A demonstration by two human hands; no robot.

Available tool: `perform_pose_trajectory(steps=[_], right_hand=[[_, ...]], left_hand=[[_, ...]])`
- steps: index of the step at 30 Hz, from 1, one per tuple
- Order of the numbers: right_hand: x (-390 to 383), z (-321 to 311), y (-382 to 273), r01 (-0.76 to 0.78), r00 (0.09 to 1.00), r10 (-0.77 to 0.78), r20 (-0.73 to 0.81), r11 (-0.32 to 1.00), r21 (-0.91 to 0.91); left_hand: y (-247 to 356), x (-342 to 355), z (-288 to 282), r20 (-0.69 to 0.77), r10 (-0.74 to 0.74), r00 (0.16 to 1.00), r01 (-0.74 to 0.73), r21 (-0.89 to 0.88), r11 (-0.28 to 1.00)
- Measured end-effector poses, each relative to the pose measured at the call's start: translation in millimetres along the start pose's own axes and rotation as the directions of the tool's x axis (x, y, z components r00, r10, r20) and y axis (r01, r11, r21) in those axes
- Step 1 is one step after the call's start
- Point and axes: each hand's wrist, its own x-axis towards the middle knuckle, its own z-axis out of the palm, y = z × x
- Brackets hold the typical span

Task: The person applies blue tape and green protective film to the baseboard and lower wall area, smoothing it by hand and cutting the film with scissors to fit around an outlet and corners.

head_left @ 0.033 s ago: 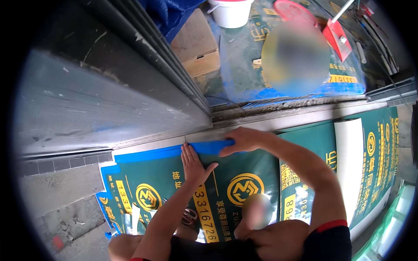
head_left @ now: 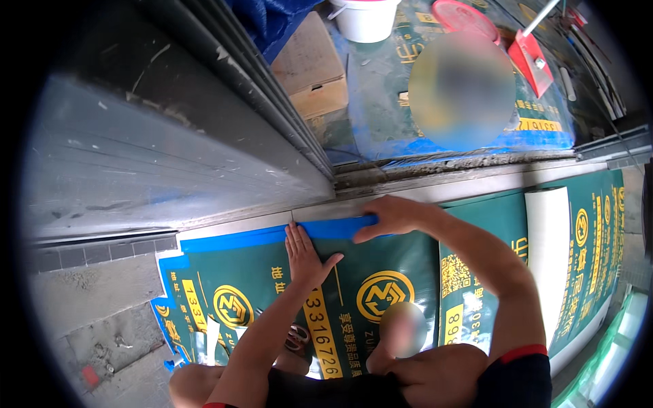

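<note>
Blue tape (head_left: 235,239) runs along the far edge of a green floor protection sheet (head_left: 272,316) with yellow print, beside a pale stone strip (head_left: 435,189). My left hand (head_left: 306,262) lies flat on the sheet, its fingertips over the tape and thumb spread. Further right, my right hand (head_left: 391,216) has its fingers closed around the blue tape, with a taut length stretching between the two hands. Whether a roll sits inside the right hand is hidden.
A grey metal door frame (head_left: 204,149) rises at the left. Beyond the threshold are a cardboard box (head_left: 309,68), a white bucket (head_left: 367,19), a red dustpan (head_left: 530,64) and a red lid (head_left: 466,19). A white roll (head_left: 546,245) lies across the sheet at right.
My right hand has shifted slightly to the right with the tape, and the length between my hands looks a little longer. My left hand stays pressed in place.
</note>
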Motion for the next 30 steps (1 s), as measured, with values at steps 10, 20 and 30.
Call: perform_pose_trajectory(steps=[10, 20, 30], right_hand=[[-120, -79, 88, -0.479, 0.878, 0.413, -0.242, 0.763, -0.434], [-139, -59, 87, -0.570, 0.815, 0.439, -0.378, 0.724, -0.388], [-110, -61, 78, -0.680, 0.733, 0.565, -0.380, 0.617, -0.396]], left_hand=[[0, -1, 4, -0.019, -0.004, 1.000, 0.004, 0.003, 1.000], [16, 3, 11, -0.049, -0.012, 0.999, 0.012, -0.005, 1.000], [115, 36, 33, -0.017, -0.061, 0.998, 0.062, 0.041, 0.997]])
